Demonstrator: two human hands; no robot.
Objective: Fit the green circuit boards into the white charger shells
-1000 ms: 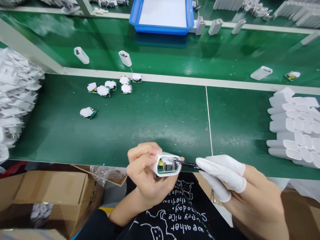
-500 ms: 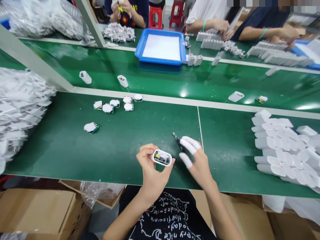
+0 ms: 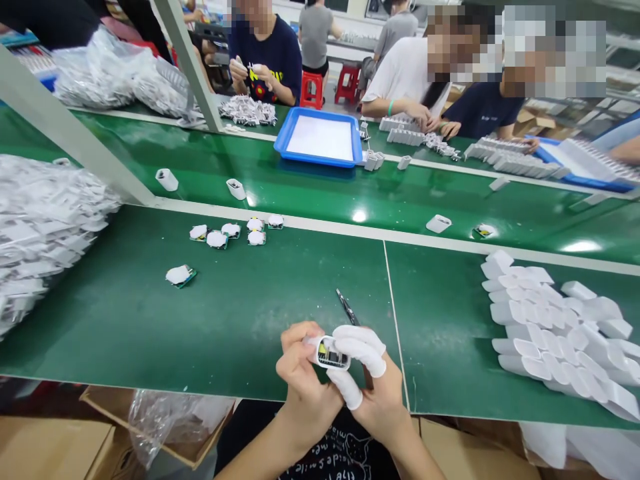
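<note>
right grip (image 3: 381, 392) now at white casing (image 3: 331, 359)

8 loose boards (image 3: 217, 239), 1 tweezers (image 3: 346, 307)

White casing (image 3: 332, 366) – green tabletop (image 3: 270, 287)

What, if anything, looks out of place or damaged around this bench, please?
Nothing looks clearly damaged or spilled. Slightly odd: one circuit board lies by itself on the bench, apart from the clustered boards, and another uncased board lies on the green strip beyond, near a white casing.
</note>
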